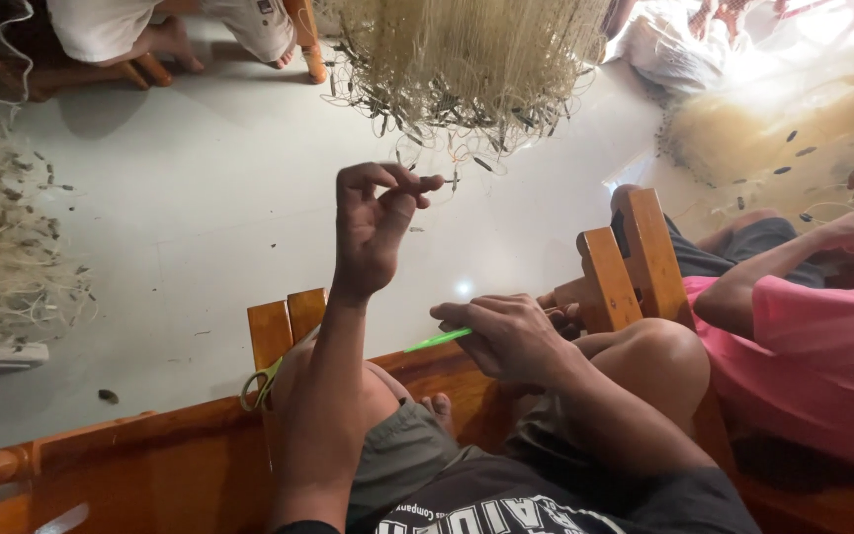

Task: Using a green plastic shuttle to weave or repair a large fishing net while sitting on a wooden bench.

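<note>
Left hand: the left hand is raised above the knee, thumb and fingertips pressed together on a thin pale line with a small dark sinker on it.
Right hand: the right hand rests low by the right knee, fingers closed around a green netting needle whose tip points left.
Net: the hanging fishing net bunches at the top middle, its lower fringe dotted with dark sinkers; the pinched line leads up toward that fringe.
Seat: the person sits on an orange wooden bench, knees over its front edge.
Floor: more heaped net lies at the left edge of the pale floor, and another heap at the top right corner.
Others: a person in a pink shirt sits at the right; another's bare feet show at the top left.
Progress: judging by the sinkers already strung along the fringe, much of the edge looks done; the stretch at the fingertips is in hand, and how much remains cannot be told.
</note>
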